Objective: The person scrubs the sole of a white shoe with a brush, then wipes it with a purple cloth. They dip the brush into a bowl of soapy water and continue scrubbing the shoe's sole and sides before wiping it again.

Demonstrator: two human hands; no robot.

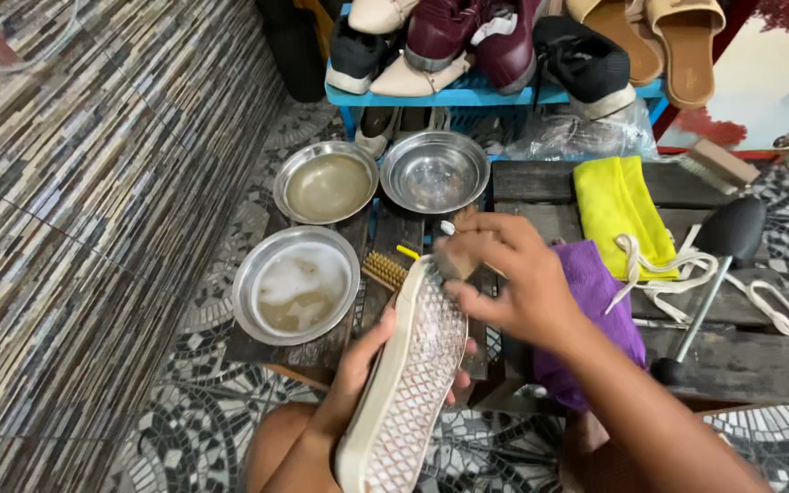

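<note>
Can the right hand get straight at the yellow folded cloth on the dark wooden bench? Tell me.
Probably yes. The yellow folded cloth lies uncovered just beyond the right hand, nothing between them. But that hand is holding a small brush against the shoe sole.

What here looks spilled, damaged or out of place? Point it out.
Nothing is spilled or broken. The shoe is held sole-up by the left hand while the right hand presses a small brush to its toe. Two steel bowls hold murky water. The white laces lie in a loose tangle over the yellow cloth.
</note>
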